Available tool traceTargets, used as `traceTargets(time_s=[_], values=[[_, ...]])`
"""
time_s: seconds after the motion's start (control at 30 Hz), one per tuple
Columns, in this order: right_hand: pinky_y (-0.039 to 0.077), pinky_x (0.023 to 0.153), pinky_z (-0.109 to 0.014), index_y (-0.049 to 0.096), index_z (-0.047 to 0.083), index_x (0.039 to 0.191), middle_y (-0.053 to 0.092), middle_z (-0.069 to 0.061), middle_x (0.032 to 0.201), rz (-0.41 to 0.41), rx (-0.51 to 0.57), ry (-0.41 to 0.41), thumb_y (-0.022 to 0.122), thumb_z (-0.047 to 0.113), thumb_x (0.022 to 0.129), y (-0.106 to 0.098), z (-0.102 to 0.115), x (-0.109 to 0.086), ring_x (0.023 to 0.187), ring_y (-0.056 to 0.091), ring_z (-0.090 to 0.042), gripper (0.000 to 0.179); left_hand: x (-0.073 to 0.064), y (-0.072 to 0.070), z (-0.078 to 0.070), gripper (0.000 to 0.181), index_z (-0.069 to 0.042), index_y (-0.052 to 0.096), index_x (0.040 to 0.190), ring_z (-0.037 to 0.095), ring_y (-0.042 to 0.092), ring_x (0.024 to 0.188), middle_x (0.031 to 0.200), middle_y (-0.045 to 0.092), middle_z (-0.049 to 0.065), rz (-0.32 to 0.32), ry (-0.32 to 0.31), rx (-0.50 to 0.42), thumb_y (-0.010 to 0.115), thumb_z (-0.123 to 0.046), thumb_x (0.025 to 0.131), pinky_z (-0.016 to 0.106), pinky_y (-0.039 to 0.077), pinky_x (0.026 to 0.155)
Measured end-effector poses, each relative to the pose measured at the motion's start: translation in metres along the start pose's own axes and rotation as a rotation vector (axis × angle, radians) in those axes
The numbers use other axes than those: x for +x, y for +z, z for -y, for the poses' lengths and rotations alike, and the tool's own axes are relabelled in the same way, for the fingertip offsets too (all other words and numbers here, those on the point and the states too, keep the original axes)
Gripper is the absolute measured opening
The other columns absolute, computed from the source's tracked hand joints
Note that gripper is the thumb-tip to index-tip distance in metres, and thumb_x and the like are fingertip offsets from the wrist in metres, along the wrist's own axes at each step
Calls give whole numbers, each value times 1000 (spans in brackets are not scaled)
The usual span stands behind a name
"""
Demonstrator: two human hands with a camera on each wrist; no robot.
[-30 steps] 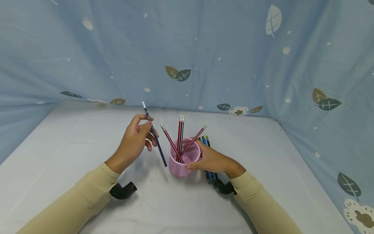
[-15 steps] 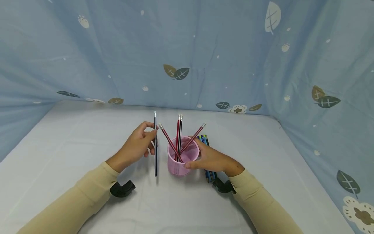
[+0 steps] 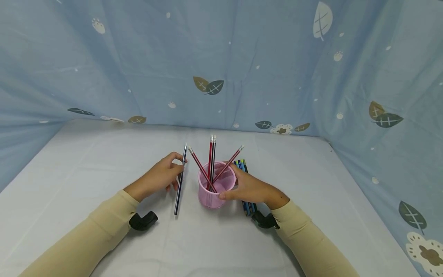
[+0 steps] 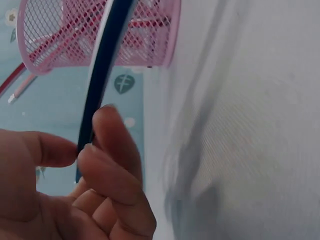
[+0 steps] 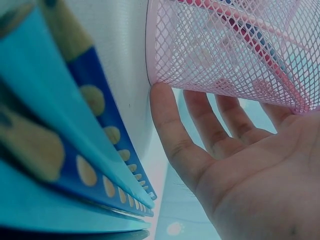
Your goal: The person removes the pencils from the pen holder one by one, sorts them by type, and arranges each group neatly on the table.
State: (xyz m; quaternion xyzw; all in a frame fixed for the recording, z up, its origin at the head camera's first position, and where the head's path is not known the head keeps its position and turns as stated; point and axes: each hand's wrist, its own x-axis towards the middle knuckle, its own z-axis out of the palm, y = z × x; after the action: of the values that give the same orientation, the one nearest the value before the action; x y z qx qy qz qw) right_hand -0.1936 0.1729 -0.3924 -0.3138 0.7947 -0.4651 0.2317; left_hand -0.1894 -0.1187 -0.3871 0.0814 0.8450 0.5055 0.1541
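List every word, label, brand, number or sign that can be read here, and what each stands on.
No readable text or number in any view.
Dark blue pencil in the left hand: too small or blurred to read any print.
Pencils in the pink mesh cup: too small to read.
Blue pencils beside the cup: dots show, no legible lettering.
Backdrop cloth: leaves, flowers and paw marks, no words.

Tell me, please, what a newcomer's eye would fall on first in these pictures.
Probably the pink mesh cup just below the middle of the head view, with red and black pencils fanning out of it and the right grip around its side. Next would likely come the dark blue pencil pinched in the left grip, to the left of the cup. Behind it all hangs a leaf-patterned blue cloth.
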Motion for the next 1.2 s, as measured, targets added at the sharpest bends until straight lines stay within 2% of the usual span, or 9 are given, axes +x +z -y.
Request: traceTargets(time_s=[0.2, 0.4, 0.53, 0.77, 1.2], values=[[46, 108, -45, 28, 19, 151, 49, -3, 143, 2, -1, -3, 81, 44, 82, 0, 0, 1, 133, 49, -25, 90, 2, -2, 6, 34, -5, 40, 134, 19, 64, 59, 97, 66, 16, 20, -17, 71, 45, -19, 103, 33, 50, 51], [46, 107, -45, 28, 19, 151, 48, -3, 143, -4, -8, -1, 81, 44, 82, 0, 1, 0, 133, 49, -25, 90, 3, -3, 12, 37, -5, 40, 135, 19, 60, 50, 88, 65, 12, 25, -34, 125, 49, -21, 103, 37, 54, 49], [46, 108, -45, 28, 19, 151, 48, -3, 143, 0, -6, -1, 80, 45, 82, 0, 1, -1, 133, 48, -26, 90, 3, -3, 15, 41, -5, 39, 138, 19, 61, 50, 82, 63, 12, 33, -61, 142, 52, -23, 103, 36, 55, 51], [46, 107, -45, 28, 20, 151, 49, -2, 143, -8, -14, 4, 80, 47, 81, 1, 2, -2, 133, 49, -25, 91, 3, -5, 16, 48, -7, 36, 144, 19, 63, 52, 83, 62, 13, 34, -116, 141, 55, -25, 103, 35, 57, 53], [47, 107, -44, 30, 21, 151, 50, -1, 142, -8, -8, 3, 80, 39, 83, 2, 3, -1, 133, 49, -24, 86, 1, -3, 15, 64, -9, 24, 152, 18, 62, 52, 86, 63, 13, 21, -86, 180, 60, -16, 100, 34, 56, 51]])
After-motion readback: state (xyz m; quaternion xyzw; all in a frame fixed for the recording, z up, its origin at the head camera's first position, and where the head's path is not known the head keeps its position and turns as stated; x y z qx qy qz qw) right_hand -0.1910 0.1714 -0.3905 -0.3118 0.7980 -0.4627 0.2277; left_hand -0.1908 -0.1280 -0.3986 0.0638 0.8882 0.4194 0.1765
